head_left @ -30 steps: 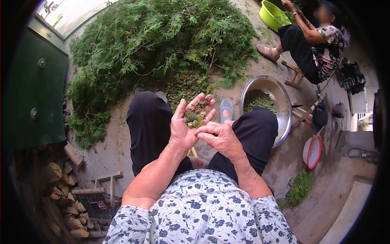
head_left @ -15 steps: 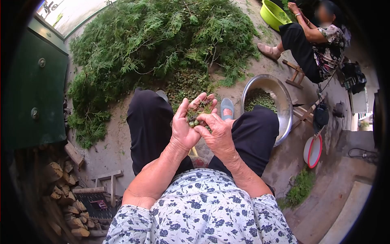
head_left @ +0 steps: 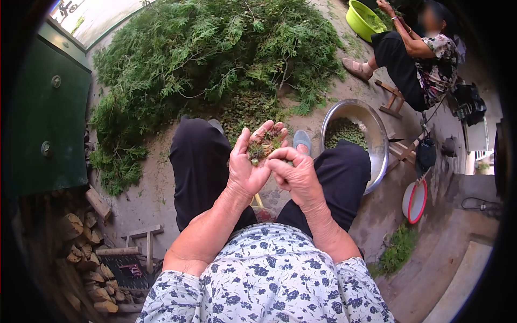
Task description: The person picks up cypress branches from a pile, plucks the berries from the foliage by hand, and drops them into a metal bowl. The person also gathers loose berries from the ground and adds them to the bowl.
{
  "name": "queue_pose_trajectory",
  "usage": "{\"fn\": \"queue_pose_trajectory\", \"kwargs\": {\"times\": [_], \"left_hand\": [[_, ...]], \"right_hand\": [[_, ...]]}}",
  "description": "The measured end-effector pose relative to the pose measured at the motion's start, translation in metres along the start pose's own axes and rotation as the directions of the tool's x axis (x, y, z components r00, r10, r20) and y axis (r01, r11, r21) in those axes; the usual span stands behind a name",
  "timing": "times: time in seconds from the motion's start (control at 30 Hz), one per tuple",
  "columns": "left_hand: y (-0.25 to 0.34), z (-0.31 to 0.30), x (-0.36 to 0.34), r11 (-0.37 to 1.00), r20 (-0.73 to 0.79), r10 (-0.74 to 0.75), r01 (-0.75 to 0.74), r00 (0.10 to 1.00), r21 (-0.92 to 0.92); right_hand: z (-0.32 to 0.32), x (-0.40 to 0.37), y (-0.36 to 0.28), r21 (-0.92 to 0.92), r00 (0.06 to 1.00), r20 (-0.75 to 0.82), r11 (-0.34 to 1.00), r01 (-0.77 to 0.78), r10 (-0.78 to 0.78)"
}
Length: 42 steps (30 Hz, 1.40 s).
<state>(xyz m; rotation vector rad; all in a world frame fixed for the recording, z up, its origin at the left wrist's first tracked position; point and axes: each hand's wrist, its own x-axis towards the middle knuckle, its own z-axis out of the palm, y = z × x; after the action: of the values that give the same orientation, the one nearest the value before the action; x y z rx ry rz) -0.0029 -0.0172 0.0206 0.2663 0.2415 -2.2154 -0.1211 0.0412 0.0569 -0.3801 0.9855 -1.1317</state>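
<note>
Picking this fine wants a level palm and a light pinch. From where I stand, feathery green branches (head_left: 215, 59) make the biggest heap; a smooth, round metal bowl (head_left: 375, 129) sits by the right knee. The left hand (head_left: 245, 175) lies open, palm up, bearing wispy, brownish scraps (head_left: 265, 146) and a round green berry (head_left: 254, 161). The right hand (head_left: 296, 175), curled beside it, pinches a green bit (head_left: 290, 163).

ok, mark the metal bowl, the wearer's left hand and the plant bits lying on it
Metal bowl (head_left: 377, 134): head view, bare inner wall, right side.
Left hand (head_left: 248, 171): head view, middle of the palm.
Plant bits (head_left: 264, 147): head view, middle of the small heap.
</note>
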Motion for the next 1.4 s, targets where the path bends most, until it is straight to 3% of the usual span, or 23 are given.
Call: {"fn": "queue_pose_trajectory", "kwargs": {"times": [0.03,0.07,0.2,0.3,0.43,0.47,0.5,0.57,0.67,0.77,0.83,0.87,0.97,1.07,1.1,1.13,1.2,1.23,1.27,1.3,1.33,1.37,1.4], "left_hand": [[0.001,-0.001,0.001,0.999,0.002,0.022,-0.022,1.000,0.046],[0.000,-0.001,0.002,0.995,0.006,0.042,-0.042,0.999,0.092],[-0.003,0.002,0.004,0.970,-0.037,0.095,-0.084,0.995,0.229],[-0.005,-0.001,0.006,0.969,-0.032,0.094,-0.084,0.995,0.232],[-0.005,0.005,0.006,0.984,-0.053,0.062,-0.052,0.997,0.173],[-0.005,0.005,0.006,0.991,-0.031,0.042,-0.038,0.999,0.128],[-0.005,0.005,0.008,0.996,-0.006,0.021,-0.021,1.000,0.085],[-0.005,0.004,0.008,0.996,-0.014,0.020,-0.019,1.000,0.085],[-0.007,0.001,0.011,0.993,-0.070,0.009,0.000,0.998,0.118],[-0.006,-0.018,0.012,0.976,-0.219,-0.014,0.061,0.976,0.211],[-0.002,-0.037,0.012,0.971,-0.329,-0.052,0.124,0.943,0.204],[-0.006,-0.037,0.012,0.961,-0.420,-0.023,0.136,0.907,0.241],[-0.007,-0.047,0.011,0.943,-0.478,-0.083,0.224,0.874,0.246],[-0.007,-0.058,0.011,0.935,-0.484,-0.109,0.255,0.868,0.247],[-0.001,-0.060,0.013,0.929,-0.444,-0.129,0.265,0.887,0.258],[-0.004,-0.054,0.013,0.930,-0.504,-0.091,0.254,0.859,0.264],[-0.007,-0.050,0.010,0.934,-0.554,-0.011,0.206,0.833,0.291],[-0.010,-0.049,0.010,0.934,-0.587,0.048,0.172,0.808,0.313],[-0.012,-0.051,0.008,0.936,-0.580,0.040,0.173,0.814,0.307],[-0.012,-0.051,0.008,0.937,-0.573,0.031,0.175,0.819,0.301],[-0.015,-0.048,0.006,0.921,-0.577,0.048,0.188,0.815,0.341],[-0.016,-0.054,0.006,0.938,-0.585,0.022,0.186,0.811,0.293],[-0.015,-0.064,0.005,0.928,-0.575,-0.031,0.237,0.817,0.288]], "right_hand": [[0.006,0.002,0.005,-0.461,0.964,-0.005,0.856,0.234,-0.267],[0.012,0.003,0.009,-0.806,0.865,0.112,0.465,0.367,-0.489],[0.021,0.009,0.021,-0.891,0.817,0.114,0.306,0.336,-0.565],[0.021,0.011,0.020,-0.911,0.826,0.105,0.279,0.303,-0.553],[0.008,0.001,0.004,-0.778,0.845,0.149,0.466,0.420,-0.513],[0.006,-0.007,-0.007,-0.558,0.962,0.010,0.797,0.231,-0.272],[0.002,-0.011,-0.014,-0.248,0.999,-0.034,0.968,-0.030,0.022],[-0.014,-0.018,-0.021,-0.064,0.999,-0.043,0.998,-0.020,0.017],[-0.057,-0.021,-0.036,0.328,0.982,0.061,0.933,0.149,-0.178],[-0.094,-0.039,-0.076,0.488,0.928,-0.244,0.791,0.370,-0.283],[-0.141,-0.051,-0.102,0.454,0.876,-0.302,0.750,0.480,-0.377],[-0.153,-0.056,-0.115,0.349,0.798,-0.483,0.755,0.554,-0.362],[-0.212,-0.060,-0.131,0.190,0.631,-0.723,0.796,0.574,-0.282],[-0.271,-0.054,-0.119,0.183,0.559,-0.772,0.737,0.650,-0.302],[-0.268,-0.060,-0.116,0.067,0.545,-0.733,0.754,0.654,-0.407],[-0.301,-0.062,-0.108,0.043,0.630,-0.568,0.745,0.666,-0.530],[-0.314,-0.062,-0.108,0.065,0.475,-0.825,0.783,0.619,-0.307],[-0.320,-0.068,-0.095,-0.169,0.459,-0.743,0.800,0.576,-0.488],[-0.317,-0.072,-0.105,0.018,0.480,-0.824,0.833,0.553,-0.301],[-0.328,-0.070,-0.102,0.014,0.434,-0.861,0.843,0.538,-0.263],[-0.323,-0.072,-0.103,0.009,0.428,-0.860,0.832,0.554,-0.276],[-0.316,-0.072,-0.103,-0.079,0.344,-0.887,0.834,0.545,-0.309],[-0.312,-0.070,-0.103,-0.098,0.370,-0.857,0.818,0.567,-0.359]]}}
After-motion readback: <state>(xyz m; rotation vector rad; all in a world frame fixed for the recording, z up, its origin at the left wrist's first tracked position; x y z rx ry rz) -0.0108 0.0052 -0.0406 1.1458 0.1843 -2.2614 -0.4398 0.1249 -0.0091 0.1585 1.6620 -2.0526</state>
